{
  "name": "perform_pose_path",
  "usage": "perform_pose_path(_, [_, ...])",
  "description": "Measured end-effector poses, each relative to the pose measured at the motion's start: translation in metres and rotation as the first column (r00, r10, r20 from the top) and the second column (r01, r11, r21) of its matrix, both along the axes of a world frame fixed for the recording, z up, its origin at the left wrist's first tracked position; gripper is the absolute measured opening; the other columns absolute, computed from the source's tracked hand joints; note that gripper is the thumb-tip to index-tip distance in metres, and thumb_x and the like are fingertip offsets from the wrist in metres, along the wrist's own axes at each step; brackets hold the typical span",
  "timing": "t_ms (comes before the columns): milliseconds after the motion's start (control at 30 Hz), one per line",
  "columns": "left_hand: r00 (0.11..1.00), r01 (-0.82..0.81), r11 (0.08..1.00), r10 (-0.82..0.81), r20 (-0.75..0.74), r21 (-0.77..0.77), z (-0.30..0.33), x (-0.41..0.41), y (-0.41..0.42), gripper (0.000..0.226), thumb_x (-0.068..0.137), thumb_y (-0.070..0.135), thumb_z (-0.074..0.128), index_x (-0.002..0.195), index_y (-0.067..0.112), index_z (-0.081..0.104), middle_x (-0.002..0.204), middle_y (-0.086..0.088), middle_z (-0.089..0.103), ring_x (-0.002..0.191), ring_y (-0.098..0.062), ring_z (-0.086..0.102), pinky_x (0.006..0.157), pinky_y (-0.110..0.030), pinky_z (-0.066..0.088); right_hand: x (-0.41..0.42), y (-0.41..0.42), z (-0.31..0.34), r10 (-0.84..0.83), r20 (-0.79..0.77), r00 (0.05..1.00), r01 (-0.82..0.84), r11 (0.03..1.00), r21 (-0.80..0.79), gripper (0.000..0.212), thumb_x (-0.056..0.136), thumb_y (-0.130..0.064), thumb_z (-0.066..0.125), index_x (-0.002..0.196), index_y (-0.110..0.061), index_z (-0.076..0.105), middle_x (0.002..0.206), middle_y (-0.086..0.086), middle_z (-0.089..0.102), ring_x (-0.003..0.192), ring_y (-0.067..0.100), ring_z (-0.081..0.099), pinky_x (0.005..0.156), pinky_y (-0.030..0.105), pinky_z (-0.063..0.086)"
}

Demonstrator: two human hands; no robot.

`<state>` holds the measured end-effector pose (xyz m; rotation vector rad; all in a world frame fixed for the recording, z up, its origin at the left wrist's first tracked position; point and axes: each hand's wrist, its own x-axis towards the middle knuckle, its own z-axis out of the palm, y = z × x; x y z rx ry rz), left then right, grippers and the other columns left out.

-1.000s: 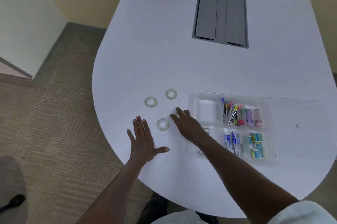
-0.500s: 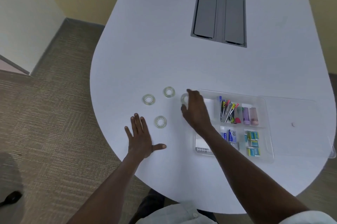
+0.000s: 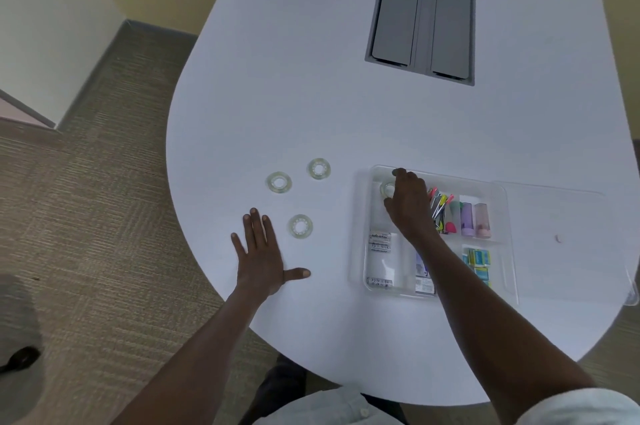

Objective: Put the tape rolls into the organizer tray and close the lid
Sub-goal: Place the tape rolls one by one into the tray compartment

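Three clear tape rolls lie on the white table: one at the far left (image 3: 279, 182), one further back (image 3: 319, 168), one nearest me (image 3: 300, 226). My left hand (image 3: 262, 256) rests flat and spread just left of the nearest roll. My right hand (image 3: 408, 205) is over the back-left compartment of the clear organizer tray (image 3: 370, 217), fingers closed on a fourth tape roll (image 3: 387, 188). The tray's clear lid (image 3: 561, 217) lies flat and open to the right of the tray.
Other tray compartments hold pens and markers (image 3: 441, 210), small tubes (image 3: 474, 218), batteries (image 3: 380, 243) and small boxes (image 3: 479, 262). A grey cable hatch (image 3: 420, 25) is set into the table further back. The table's rounded edge runs close to my left hand; carpet lies beyond.
My right hand has picked up a tape roll from near the others and carried it right, over the tray's back-left compartment. My left hand has stayed flat on the table.
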<state>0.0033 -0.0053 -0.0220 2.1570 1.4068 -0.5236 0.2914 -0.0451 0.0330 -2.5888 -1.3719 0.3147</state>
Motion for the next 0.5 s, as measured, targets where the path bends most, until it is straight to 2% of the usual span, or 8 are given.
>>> perform_pose_path(200, [1.000, 0.001, 1.000, -0.001, -0.014, 0.008, 0.001, 0.001, 0.000, 0.150, 0.048, 0.099, 0.031, 0.141, 0.001, -0.034, 0.148, -0.023, -0.043, 0.138, -0.036, -0.040, 0.115, -0.064, -0.008, 0.001, -0.003, -0.007, 0.025, -0.053, 0.998, -0.020, 0.996, 0.092, 0.046, 0.073, 0.005, 0.063, 0.117, 0.003, 0.050, 0.105, 0.024, 0.054, 0.100, 0.042, 0.052, 0.091, 0.048, 0.045])
perform_pose_path(367, [1.000, 0.007, 1.000, -0.007, -0.027, 0.017, 0.000, 0.001, 0.000, 0.150, 0.049, 0.100, 0.029, 0.142, 0.000, -0.032, 0.148, -0.023, -0.043, 0.139, -0.037, -0.040, 0.115, -0.064, -0.007, -0.016, -0.008, -0.001, 0.000, -0.037, 0.999, 0.009, 0.968, 0.250, 0.036, 0.077, 0.007, 0.058, 0.112, 0.004, 0.055, 0.105, 0.024, 0.056, 0.098, 0.039, 0.053, 0.084, 0.041, 0.045])
perform_pose_path(500, [1.000, 0.010, 1.000, -0.010, -0.023, 0.019, -0.002, 0.000, 0.000, 0.150, 0.047, 0.101, 0.025, 0.142, 0.000, -0.032, 0.148, -0.023, -0.043, 0.139, -0.037, -0.039, 0.115, -0.065, -0.006, -0.051, -0.001, 0.002, 0.140, -0.019, 0.990, -0.123, 0.917, 0.379, 0.025, 0.078, 0.006, 0.062, 0.102, 0.003, 0.060, 0.100, 0.022, 0.060, 0.094, 0.037, 0.056, 0.085, 0.037, 0.042])
